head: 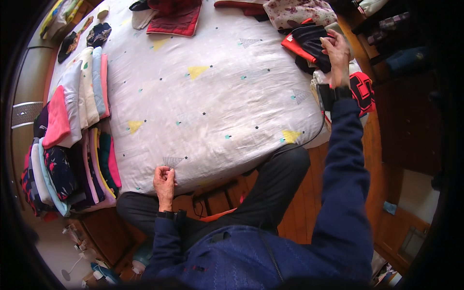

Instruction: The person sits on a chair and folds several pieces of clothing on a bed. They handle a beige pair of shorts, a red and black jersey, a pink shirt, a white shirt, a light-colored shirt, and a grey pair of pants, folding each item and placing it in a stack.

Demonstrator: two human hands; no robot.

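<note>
My right hand (338,54) reaches to the bed's right side, fingers bent over a black garment (311,43). Whether the fingertips pinch the cloth cannot be told. Under and beside that garment shows orange-red cloth (295,47). Close to my right wrist is a folded red and black garment (362,92). My left hand (165,184) rests at the bed's near edge, its fingers curled in and nothing visible in them. Beneath it spreads a white sheet (217,94) patterned with yellow and grey triangles and small stars.
Folded clothes (87,87) stand in rows along the bed's left side, with more folded clothes (72,174) nearer me. A dark red garment (175,18) and a floral cloth (301,14) lie at the far side. A black cable (320,127) runs from my right wrist toward my knee.
</note>
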